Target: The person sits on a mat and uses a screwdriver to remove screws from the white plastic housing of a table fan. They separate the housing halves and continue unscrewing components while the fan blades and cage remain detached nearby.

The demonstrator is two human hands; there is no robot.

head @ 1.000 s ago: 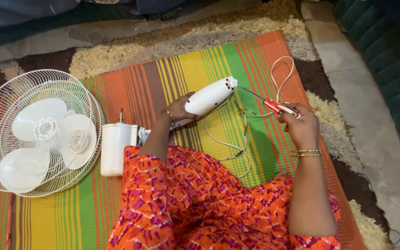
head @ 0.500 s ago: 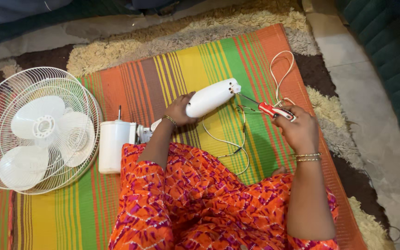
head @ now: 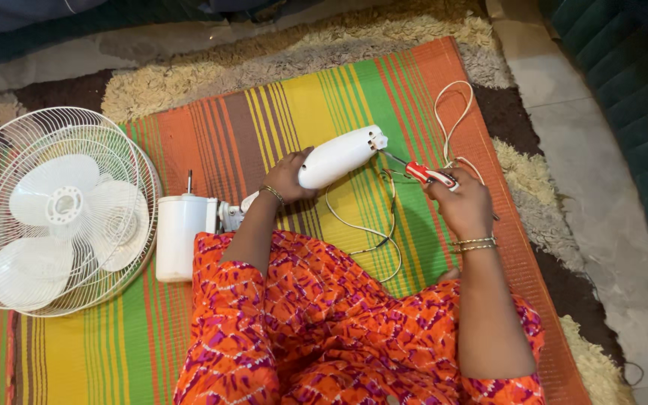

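Lying on the striped woven mat [head: 189, 352], the round white wire fan cage [head: 54, 210] encloses three white plastic blades [head: 61, 217]. Beside it, the left hand [head: 288, 177], wrist bent, clasps the white tubular fan neck [head: 339, 156]. The right hand [head: 460, 204] grips a red-handled screwdriver [head: 423, 174], its tip at the neck's end.

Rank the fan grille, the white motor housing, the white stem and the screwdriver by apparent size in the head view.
1. fan grille
2. white stem and motor housing: look alike, unranked
3. screwdriver, partly hidden by the right hand
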